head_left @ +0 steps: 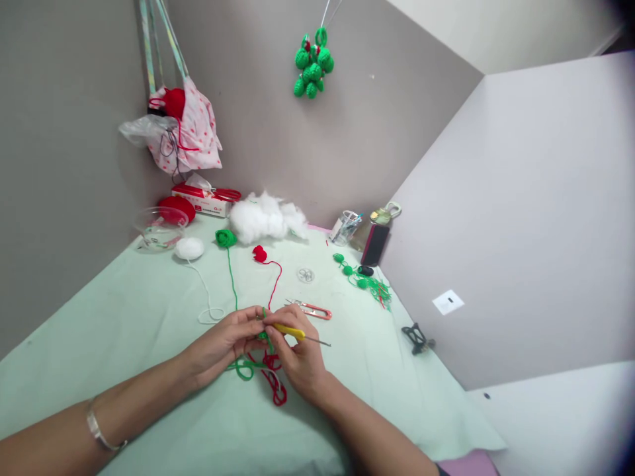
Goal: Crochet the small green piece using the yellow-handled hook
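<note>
Between my two hands is a small green crochet piece (pixel 263 336), partly hidden by the fingers. My left hand (pixel 225 344) is closed on it from the left. In my right hand (pixel 297 354) is a yellow-handled crochet hook (pixel 290 331), its metal shaft pointing right; the fingertips touch those of my left hand. Loops of red yarn (pixel 278 395) and green yarn (pixel 244 369) hang below the hands onto the cloth. Strands run up to a green yarn ball (pixel 225 238) and a small red yarn bundle (pixel 259 254). Orange thread snips (pixel 317 311) lie just beyond my right hand.
White stuffing (pixel 268 218), a tissue box (pixel 201 199), a white yarn ball (pixel 189 248) and a clear bowl (pixel 161 228) stand at the back. At right are a phone (pixel 376 245), green crochet pieces (pixel 362 283) and a black stand (pixel 418 338). A bag (pixel 196 132) hangs at left.
</note>
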Motion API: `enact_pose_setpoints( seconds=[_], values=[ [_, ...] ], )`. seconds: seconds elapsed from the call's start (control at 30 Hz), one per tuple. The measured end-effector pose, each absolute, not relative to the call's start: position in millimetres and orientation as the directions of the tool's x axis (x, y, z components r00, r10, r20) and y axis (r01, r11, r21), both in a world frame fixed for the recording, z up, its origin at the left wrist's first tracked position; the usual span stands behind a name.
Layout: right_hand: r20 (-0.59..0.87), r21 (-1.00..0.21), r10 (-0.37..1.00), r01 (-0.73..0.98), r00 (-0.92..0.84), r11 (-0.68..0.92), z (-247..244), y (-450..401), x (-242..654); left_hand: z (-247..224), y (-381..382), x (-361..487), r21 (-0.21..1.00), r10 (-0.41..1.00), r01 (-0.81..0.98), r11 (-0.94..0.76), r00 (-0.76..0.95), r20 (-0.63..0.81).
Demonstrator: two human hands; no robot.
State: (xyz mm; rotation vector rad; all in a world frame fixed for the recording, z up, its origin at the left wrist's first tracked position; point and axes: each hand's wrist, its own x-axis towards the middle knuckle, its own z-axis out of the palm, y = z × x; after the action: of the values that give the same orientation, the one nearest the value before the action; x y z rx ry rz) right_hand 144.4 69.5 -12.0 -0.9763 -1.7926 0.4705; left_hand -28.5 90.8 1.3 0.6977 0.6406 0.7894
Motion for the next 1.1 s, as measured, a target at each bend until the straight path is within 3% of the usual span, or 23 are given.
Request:
enact_pose_setpoints(
  seconds=[0.2, 0.83, 1.1],
  values=[
    [0.619, -0.648, 0.761, 0.421, -0.193, 0.634, -12.1, 69.9, 143.7, -2.6, 89.4, -29.9, 0.778, 0.806, -0.4, 0.484, 0.55, -0.219],
    [0.575, -0.689, 0.798, 0.417, -0.182, 0.592, -23.2, 72.8, 144.4, -21.7, 94.1, -27.0, 0.828, 0.839, -0.392, 0.4, 0.519, -0.16],
    [0.652, -0.668, 0.745, 0.358, -0.142, 0.652, 8.3, 44.9, 151.5, 22.6, 62.2, -21.2, 0.893, 0.872, -0.34, 0.296, 0.478, -0.107]
  ],
)
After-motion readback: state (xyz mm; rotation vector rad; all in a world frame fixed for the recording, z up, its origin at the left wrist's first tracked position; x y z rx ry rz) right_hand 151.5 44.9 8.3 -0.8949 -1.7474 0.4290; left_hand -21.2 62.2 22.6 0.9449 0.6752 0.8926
